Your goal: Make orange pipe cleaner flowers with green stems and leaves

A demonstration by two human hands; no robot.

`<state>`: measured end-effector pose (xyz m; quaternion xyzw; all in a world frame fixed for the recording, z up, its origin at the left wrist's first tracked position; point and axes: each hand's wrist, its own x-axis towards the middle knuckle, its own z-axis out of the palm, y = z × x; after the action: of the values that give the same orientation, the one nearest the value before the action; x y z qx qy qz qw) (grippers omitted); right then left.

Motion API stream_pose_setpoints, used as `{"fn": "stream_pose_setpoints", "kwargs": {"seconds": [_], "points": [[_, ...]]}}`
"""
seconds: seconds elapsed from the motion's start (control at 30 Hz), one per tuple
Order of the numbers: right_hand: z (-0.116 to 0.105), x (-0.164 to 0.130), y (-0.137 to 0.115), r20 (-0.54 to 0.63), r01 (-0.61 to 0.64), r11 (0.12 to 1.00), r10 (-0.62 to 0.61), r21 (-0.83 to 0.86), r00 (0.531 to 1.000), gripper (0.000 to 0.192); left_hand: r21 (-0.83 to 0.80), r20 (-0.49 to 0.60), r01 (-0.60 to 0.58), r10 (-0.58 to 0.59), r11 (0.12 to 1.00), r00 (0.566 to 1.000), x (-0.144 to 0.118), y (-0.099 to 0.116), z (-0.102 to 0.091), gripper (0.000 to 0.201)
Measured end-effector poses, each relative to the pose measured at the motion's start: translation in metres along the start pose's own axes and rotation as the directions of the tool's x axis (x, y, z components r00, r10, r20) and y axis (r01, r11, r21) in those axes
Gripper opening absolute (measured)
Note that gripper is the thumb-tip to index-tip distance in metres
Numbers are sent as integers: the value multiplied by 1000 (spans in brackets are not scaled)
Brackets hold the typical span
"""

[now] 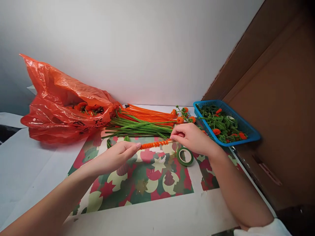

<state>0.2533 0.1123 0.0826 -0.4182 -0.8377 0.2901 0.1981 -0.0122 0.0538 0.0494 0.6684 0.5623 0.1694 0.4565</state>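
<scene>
My left hand [118, 155] and my right hand [190, 137] each pinch one end of an orange pipe cleaner [155, 144] that is wound in a tight coil, apparently around a thin stick. I hold it level above a patterned red, green and cream paper sheet [145, 183]. A roll of green tape [185, 156] lies on the paper just below my right hand.
A bundle of straight orange and green pipe cleaners [142, 123] lies behind my hands. An orange plastic bag [64, 101] with orange pieces sits at the left. A blue basket [246, 129] of green and orange pieces stands at the right beside a brown cardboard wall [278, 98].
</scene>
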Motion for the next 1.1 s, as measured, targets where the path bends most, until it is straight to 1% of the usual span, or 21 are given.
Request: {"fn": "stream_pose_setpoints", "kwargs": {"seconds": [0.07, 0.13, 0.17, 0.23, 0.3, 0.37, 0.43, 0.5, 0.57, 0.63, 0.7, 0.8, 0.83, 0.9, 1.0, 1.1], "points": [[7, 1, -4, -114, -3, 1000, 0, -23, 993, 19, 67, -166, -40, 51, 997, 985, 2, 1, 4, 46], [15, 3, -6, -212, -7, 1000, 8, 7, 977, 17, 113, -307, -66, 98, 991, 947, 3, 3, 8, 43], [19, 4, -7, -262, -5, 999, 16, 41, 965, 17, 121, -361, -73, 113, 990, 926, 4, 4, 10, 41], [30, 6, -9, -369, 15, 990, 37, 138, 929, 18, 113, -443, -79, 121, 990, 888, 3, 6, 14, 40], [40, 8, -10, -458, 37, 963, 93, 268, 884, 18, 92, -498, -86, 121, 992, 859, 2, 6, 18, 39], [49, 9, -11, -487, 47, 910, 176, 412, 855, 17, 68, -530, -94, 116, 993, 840, 2, 5, 21, 40], [55, 11, -11, -450, 53, 822, 255, 567, 856, 19, 30, -536, -106, 106, 994, 838, 2, 3, 23, 40], [59, 13, -10, -366, 47, 706, 308, 707, 878, 24, -23, -520, -124, 94, 992, 849, 3, -1, 25, 42], [59, 15, -8, -274, 23, 598, 332, 801, 902, 28, -85, -489, -149, 89, 985, 868, 5, -5, 26, 43], [59, 17, -6, -203, -7, 524, 343, 852, 917, 28, -143, -448, -171, 91, 975, 889, 7, -8, 27, 45], [59, 18, -5, -160, -21, 457, 354, 889, 922, 24, -184, -411, -181, 91, 966, 907, 8, -11, 27, 46], [59, 18, -7, -77, -61, 339, 380, 939, 922, 22, -198, -373, -177, 93, 964, 923, 8, -12, 28, 47], [59, 18, -8, -54, -75, 312, 385, 947, 921, 22, -192, -366, -175, 95, 966, 926, 8, -11, 28, 47], [58, 18, -9, -52, -76, 310, 385, 948, 921, 24, -166, -363, -170, 101, 971, 927, 6, -10, 28, 47], [55, 18, -8, -104, -44, 358, 383, 933, 918, 33, -114, -370, -166, 113, 980, 922, 3, -6, 28, 47], [52, 19, -5, -75, -67, 364, 364, 929, 928, 38, -117, -351, -180, 129, 977, 927, 0, 0, 26, 47]]}}
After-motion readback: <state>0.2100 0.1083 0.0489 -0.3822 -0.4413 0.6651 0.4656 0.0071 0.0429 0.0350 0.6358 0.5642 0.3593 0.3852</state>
